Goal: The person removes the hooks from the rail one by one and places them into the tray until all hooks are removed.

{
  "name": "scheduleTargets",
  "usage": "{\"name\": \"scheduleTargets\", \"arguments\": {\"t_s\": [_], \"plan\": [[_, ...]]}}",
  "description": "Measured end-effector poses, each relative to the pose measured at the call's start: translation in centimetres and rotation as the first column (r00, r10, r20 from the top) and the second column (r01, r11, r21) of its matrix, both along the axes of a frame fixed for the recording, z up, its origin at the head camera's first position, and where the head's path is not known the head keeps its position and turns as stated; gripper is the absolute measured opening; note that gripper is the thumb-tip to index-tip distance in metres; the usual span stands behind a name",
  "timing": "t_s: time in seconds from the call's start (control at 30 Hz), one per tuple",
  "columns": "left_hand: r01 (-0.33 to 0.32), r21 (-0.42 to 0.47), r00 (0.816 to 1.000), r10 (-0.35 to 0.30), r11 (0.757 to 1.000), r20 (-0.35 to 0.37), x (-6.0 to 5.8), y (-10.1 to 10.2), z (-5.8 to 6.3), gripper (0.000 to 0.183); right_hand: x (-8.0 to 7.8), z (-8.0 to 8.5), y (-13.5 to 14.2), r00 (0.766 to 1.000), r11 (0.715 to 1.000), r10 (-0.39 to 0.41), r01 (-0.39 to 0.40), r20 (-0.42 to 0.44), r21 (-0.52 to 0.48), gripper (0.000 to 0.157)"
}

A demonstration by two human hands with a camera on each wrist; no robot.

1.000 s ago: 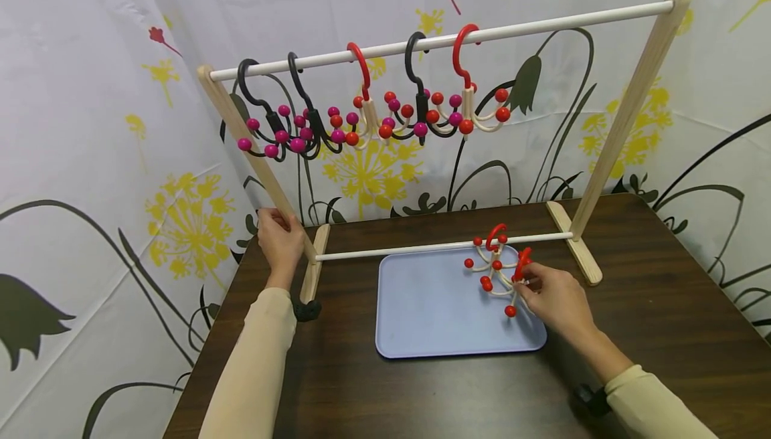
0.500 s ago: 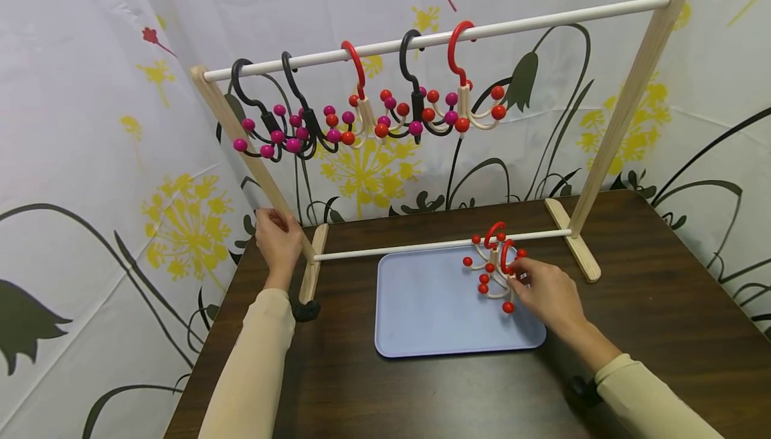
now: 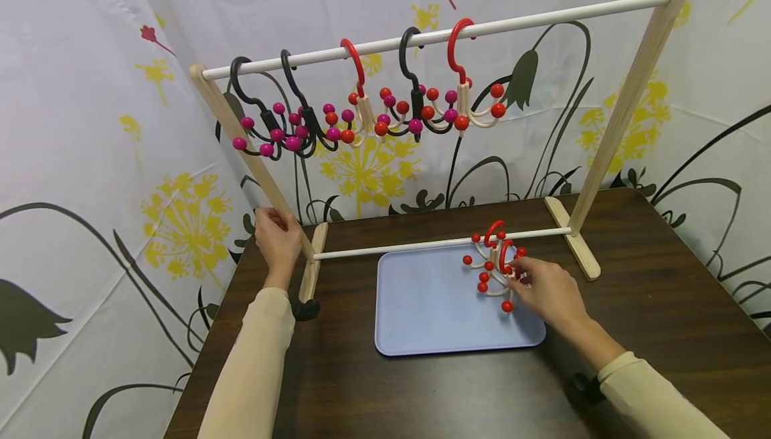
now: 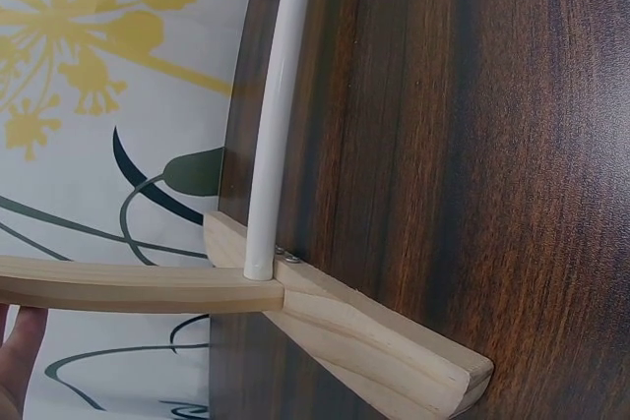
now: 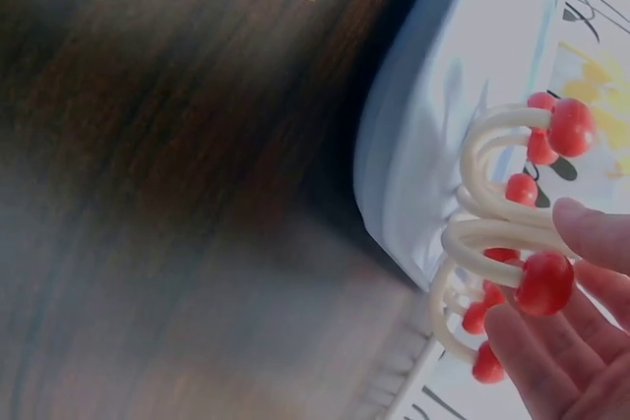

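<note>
In the head view, my left hand grips the lower left wooden post of a hanger rack. Its fingertips show under that post at the edge of the left wrist view. My right hand pinches a multi-arm hook hanger by its stem, with a red hook pointing up and cream arms ending in red balls. Close up in the right wrist view, its curved cream arms hang over the tray. A matching hanger stands just behind, overlapped by the held one.
A pale blue tray lies on the dark wooden table. From the rack's white top rail hang several similar hangers, some black with magenta balls, others red-hooked. A lower white rail runs behind the tray. A patterned curtain hangs behind.
My right hand has shifted slightly left, and the hanger's red hook has swung from leaning right to upright. Over the last half second both hands barely move.
</note>
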State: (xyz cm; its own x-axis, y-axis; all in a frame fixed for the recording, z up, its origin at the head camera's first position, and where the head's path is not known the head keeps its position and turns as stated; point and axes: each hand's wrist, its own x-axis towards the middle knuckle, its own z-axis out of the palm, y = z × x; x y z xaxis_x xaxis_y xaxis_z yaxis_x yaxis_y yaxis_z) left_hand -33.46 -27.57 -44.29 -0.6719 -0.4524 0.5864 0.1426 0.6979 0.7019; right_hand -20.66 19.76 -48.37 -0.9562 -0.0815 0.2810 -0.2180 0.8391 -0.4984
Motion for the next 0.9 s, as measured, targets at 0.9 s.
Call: {"name": "scheduleTargets", "arguments": {"t_s": [0.9], "plan": [[-0.012, -0.022, 1.000, 0.012, 1.000, -0.008, -0.2, -0.3, -0.2, 0.025, -1.4, 17.1, 0.3, 0.917, 0.989, 0.124, -0.144, -0.379, -0.025, 0.034]]}}
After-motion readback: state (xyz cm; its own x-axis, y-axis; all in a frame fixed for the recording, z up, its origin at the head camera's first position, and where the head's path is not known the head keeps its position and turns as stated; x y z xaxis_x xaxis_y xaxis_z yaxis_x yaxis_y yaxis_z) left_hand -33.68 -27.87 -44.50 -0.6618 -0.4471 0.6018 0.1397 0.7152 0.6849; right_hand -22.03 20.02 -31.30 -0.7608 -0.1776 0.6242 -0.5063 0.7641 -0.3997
